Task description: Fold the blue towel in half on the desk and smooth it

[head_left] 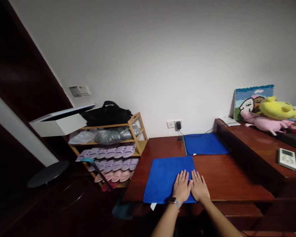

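A blue cloth [162, 179], soft-looking, matte and nearly square, lies spread flat at the front of the bench [234, 177], a white tag [153, 206] poking past its near edge. The left hand [182, 187] presses flat on its right part; the right hand [199, 189] lies at its right edge. Both grips are spread flat, fingers straight, grasping nothing. The bench is glossy reddish-brown wood; behind lies more folded blue fabric [207, 144], and left stands a slatted wooden rack [137, 131] of smooth slippers [115, 164].
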The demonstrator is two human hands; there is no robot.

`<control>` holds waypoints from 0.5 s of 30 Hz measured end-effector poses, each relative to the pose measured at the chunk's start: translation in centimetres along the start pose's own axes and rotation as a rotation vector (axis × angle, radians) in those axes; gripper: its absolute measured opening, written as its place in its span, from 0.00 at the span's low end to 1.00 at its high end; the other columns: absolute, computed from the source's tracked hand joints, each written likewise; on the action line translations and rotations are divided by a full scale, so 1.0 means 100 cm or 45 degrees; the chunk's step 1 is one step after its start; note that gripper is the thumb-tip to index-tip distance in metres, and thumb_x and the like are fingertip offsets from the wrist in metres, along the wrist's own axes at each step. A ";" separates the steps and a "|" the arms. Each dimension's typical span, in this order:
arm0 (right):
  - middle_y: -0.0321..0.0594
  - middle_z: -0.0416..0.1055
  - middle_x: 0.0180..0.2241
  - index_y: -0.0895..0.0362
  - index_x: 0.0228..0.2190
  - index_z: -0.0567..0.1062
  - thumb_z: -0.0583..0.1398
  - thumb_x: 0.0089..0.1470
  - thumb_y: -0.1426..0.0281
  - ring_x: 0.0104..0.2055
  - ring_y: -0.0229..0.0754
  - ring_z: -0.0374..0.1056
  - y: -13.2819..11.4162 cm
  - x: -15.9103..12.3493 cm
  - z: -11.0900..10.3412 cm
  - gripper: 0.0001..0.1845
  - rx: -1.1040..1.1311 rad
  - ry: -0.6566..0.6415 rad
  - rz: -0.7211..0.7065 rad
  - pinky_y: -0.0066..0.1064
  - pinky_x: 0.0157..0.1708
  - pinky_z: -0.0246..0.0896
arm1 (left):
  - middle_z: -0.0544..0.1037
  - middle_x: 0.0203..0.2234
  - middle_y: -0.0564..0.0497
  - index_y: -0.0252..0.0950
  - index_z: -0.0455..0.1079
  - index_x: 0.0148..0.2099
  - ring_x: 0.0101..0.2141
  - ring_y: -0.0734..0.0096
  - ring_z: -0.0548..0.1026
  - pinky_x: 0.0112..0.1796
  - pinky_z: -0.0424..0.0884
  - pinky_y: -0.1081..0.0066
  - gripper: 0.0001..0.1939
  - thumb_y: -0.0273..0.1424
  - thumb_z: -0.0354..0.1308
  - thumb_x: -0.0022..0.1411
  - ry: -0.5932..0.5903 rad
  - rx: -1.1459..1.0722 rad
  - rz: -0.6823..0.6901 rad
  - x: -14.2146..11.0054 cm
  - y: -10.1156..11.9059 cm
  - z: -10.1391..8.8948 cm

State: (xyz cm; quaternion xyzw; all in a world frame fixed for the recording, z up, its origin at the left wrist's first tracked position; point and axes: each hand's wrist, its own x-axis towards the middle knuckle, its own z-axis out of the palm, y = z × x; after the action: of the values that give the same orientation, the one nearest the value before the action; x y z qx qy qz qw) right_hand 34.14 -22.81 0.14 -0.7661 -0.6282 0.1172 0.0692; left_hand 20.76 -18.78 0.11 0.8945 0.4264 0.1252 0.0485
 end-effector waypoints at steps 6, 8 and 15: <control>0.38 0.37 0.74 0.62 0.71 0.44 0.36 0.67 0.59 0.75 0.46 0.32 0.001 0.001 0.003 0.37 0.006 0.035 0.008 0.43 0.72 0.26 | 0.51 0.72 0.49 0.40 0.48 0.75 0.71 0.61 0.48 0.69 0.48 0.53 0.35 0.50 0.30 0.75 -0.055 0.023 -0.119 -0.024 -0.039 -0.007; 0.37 0.37 0.74 0.61 0.71 0.44 0.35 0.67 0.59 0.75 0.45 0.33 0.001 0.001 0.004 0.37 0.009 0.046 0.021 0.43 0.72 0.26 | 0.51 0.72 0.47 0.39 0.48 0.75 0.71 0.59 0.48 0.69 0.48 0.51 0.36 0.51 0.31 0.74 -0.063 0.082 -0.246 -0.044 -0.073 -0.022; 0.37 0.37 0.74 0.61 0.71 0.44 0.36 0.67 0.58 0.75 0.45 0.33 -0.001 0.001 0.006 0.37 -0.025 0.049 0.048 0.43 0.72 0.26 | 0.50 0.72 0.44 0.35 0.49 0.75 0.71 0.58 0.49 0.68 0.51 0.53 0.36 0.51 0.33 0.74 -0.022 0.210 -0.510 -0.098 -0.143 -0.053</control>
State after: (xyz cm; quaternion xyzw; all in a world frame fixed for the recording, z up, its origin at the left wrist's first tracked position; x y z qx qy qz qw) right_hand 33.92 -22.72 -0.46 -0.7805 -0.6134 0.0974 0.0716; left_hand 2.64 -17.46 0.64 0.7939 0.6040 0.0701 0.0029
